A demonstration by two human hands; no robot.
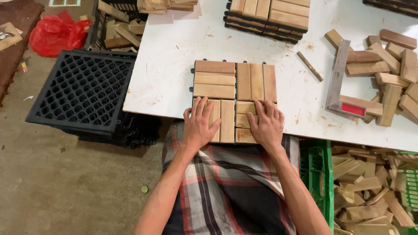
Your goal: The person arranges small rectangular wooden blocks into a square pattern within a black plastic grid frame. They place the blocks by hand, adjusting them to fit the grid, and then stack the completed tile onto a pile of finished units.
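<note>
Pressing down with both palms, I have my hands flat on the near edge of the wooden slat tile (235,101), which lies on the white worktop (165,74) right at its front edge, above my checked cloth (226,182).

Far to the left of the tile, a red plastic bag (56,32) sits on the floor, and nearer, beside the worktop, a stack of black plastic grid bases (82,91) waits.

My left hand (199,124) is spread open, fingers apart, lying on the tile's near-left quarter with nothing clasped in it. My right hand (266,124) lies the same way on the near-right quarter, fingers fanned, gripping nothing.

All four quarters of the tile look filled with slats, the black base showing only as small tabs along its edge, so I judge the laying done and only the pressing home left on this piece.

Behind the tile stands a stack of finished tiles (267,17). To its right lie a loose thin stick (310,66), a metal square (337,80) and a heap of loose wooden slats (387,65); below that, a green crate (320,174) of offcuts.
</note>
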